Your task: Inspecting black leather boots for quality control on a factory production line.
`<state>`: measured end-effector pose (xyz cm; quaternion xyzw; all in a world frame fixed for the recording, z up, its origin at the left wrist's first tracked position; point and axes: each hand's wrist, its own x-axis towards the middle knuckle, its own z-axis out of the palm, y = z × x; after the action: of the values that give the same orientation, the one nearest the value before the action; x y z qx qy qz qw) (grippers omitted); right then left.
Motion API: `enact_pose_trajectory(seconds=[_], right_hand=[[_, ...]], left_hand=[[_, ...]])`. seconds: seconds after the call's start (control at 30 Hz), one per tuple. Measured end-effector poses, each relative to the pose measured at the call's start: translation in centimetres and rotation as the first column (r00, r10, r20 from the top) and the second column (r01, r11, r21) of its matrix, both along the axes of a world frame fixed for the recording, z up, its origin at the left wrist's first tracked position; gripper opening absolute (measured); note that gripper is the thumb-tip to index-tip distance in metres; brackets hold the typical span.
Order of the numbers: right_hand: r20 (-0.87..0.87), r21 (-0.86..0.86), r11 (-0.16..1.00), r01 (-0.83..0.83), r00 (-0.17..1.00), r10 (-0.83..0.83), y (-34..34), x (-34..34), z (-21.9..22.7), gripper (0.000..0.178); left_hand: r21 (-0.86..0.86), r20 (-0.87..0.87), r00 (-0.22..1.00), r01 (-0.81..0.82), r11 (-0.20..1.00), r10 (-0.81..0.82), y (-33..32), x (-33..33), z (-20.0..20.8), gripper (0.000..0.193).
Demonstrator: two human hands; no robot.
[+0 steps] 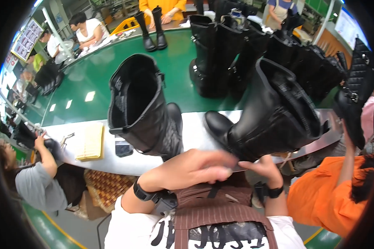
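Note:
Two tall black leather boots stand upright on the metal table edge in front of me. The left boot has its wide shaft mouth facing up; the right boot points its toe left and leans right. My left hand reaches rightward in front of both boots. Its thumb and fingers are apart, the fingertips blurred, with nothing visible in them. Close below the heel of the right boot is my right hand, thumb stretched left. Its other fingers are partly hidden, so whether it grips the boot is unclear. Both wrists wear black bands.
A yellow cloth or pad, a phone and a metal tool lie left on the metal strip. Many black boots crowd the green table at back right. People work on both sides; one at right lifts a quilted boot.

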<state>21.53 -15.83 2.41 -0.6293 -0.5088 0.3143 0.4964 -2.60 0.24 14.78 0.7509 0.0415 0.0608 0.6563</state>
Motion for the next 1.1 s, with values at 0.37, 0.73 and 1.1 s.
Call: enact_pose_trajectory(seconds=[0.37,0.73,1.1], right_hand=[[0.1,-0.15,0.989,-0.015,0.995,0.03,2.8,-0.9,1.2,0.065],[-0.729,0.076,0.988,0.134,0.683,-0.037,3.4,-5.6,-3.3,0.036],[-0.87,0.093,0.99,0.106,0.493,0.029,3.0,-4.9,-7.2,0.015]], left_hand=[[0.414,0.13,0.503,-0.811,0.414,0.854,0.5,-4.6,-11.9,0.049],[-0.621,-0.05,0.538,-0.677,0.395,0.842,-0.5,-3.0,-12.9,0.041],[-0.814,-0.008,0.602,-0.467,0.344,0.798,-0.9,-3.6,-13.6,0.042]])
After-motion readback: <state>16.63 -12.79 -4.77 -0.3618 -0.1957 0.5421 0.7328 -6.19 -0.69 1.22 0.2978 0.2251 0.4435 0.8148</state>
